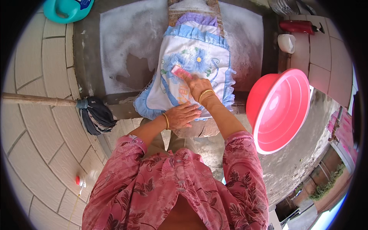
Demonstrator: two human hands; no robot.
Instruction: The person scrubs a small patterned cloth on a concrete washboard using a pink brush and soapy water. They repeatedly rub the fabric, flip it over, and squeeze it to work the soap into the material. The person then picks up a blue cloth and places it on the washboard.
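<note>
A white pillowcase-like cloth (198, 83) with blue ruffles and blue embroidered flowers lies spread over a wooden board (221, 20). My right hand (199, 87) grips a small pink and white block (181, 72) against the embroidery; I cannot tell whether it is soap or a brush. Lower down, my left hand (182, 115) rests flat on the near edge of the cloth, fingers extended, holding nothing. A purple ruffle (197, 19) shows beyond the far blue ruffle. Foamy water (129, 31) fills the basin on both sides of the board.
A pink plastic basin (283, 115) leans at right. Beyond it are a red pump bottle (297, 26) and a white cup-like container (286, 43). At left are a mop (96, 116) with a wooden handle and a teal detergent bottle (67, 13). Tiled walls flank the stone basin (86, 51).
</note>
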